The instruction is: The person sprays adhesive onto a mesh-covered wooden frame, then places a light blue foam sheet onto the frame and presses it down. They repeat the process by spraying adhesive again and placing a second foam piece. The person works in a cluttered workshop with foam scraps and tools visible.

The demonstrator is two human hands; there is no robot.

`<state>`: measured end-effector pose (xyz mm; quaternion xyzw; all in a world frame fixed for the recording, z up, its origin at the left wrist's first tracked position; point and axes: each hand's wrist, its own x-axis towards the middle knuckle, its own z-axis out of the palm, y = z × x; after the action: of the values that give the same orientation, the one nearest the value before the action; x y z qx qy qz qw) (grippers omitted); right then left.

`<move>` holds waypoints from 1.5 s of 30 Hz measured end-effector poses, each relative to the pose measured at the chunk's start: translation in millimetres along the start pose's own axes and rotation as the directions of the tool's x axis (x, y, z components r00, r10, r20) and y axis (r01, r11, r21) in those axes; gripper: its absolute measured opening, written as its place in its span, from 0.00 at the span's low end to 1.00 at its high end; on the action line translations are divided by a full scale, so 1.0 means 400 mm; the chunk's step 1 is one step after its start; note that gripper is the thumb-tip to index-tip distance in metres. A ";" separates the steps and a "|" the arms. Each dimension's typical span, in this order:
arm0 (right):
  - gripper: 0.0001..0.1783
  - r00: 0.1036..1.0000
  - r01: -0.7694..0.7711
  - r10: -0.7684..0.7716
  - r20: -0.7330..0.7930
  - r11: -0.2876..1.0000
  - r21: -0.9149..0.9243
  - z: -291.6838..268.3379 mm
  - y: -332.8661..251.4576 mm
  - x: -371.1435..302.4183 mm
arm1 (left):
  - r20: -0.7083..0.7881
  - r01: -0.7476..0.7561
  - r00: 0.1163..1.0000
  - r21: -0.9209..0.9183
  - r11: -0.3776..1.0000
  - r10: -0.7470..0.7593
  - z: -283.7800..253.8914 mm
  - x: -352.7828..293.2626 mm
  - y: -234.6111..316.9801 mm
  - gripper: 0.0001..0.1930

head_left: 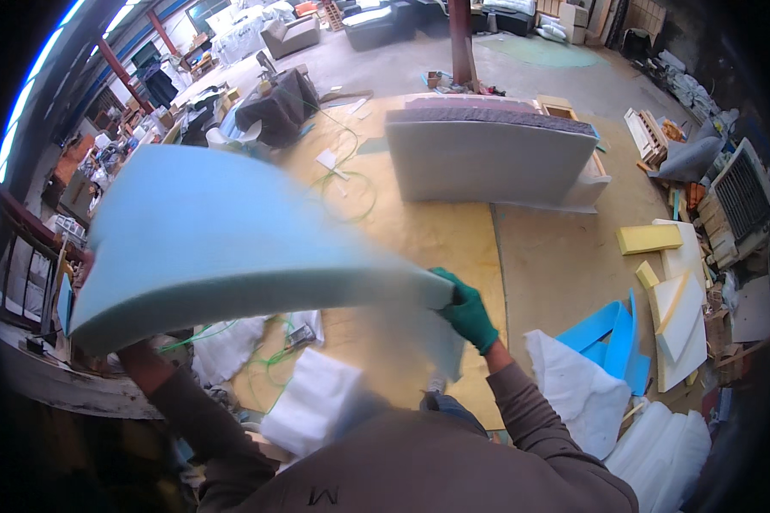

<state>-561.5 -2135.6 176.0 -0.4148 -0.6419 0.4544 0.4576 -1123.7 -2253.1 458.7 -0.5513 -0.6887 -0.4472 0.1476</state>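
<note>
The right hand (468,312), in a green glove, was clamped on the lower right corner of a big light-blue foam sheet (222,235), thumb over the top face and fingers under the edge. The left hand (84,267) was almost wholly hidden behind the sheet's far left edge; only a sliver showed there, so I could not tell how its fingers were set, though the brown-sleeved forearm ran up to that edge from below. The sheet was held up in the air, bowed, filling the left and centre of the frame, its near edge blurred.

Beneath it lay a wide plywood worktable (453,239) with a green cord (351,192) looped over it. At upper centre a grey upholstered panel (488,158) stood on the table. White wadding (312,398) lay at lower centre, just under the sheet. To the right were blue foam offcuts (612,338), more white batting (573,389) and a yellow foam block (648,238). A red post (460,38) rose at top centre.
</note>
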 end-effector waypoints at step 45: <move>0.23 0.961 0.036 0.226 0.158 0.467 -0.884 -0.464 0.202 0.817 | 0.686 -0.518 0.328 -0.445 0.731 0.650 1.564 0.029 0.693 0.37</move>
<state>-450.4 -1768.1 198.1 -0.5642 -0.8119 0.1339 0.0675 -699.3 -1760.9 244.5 -0.9091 -0.3954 -0.1094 -0.0722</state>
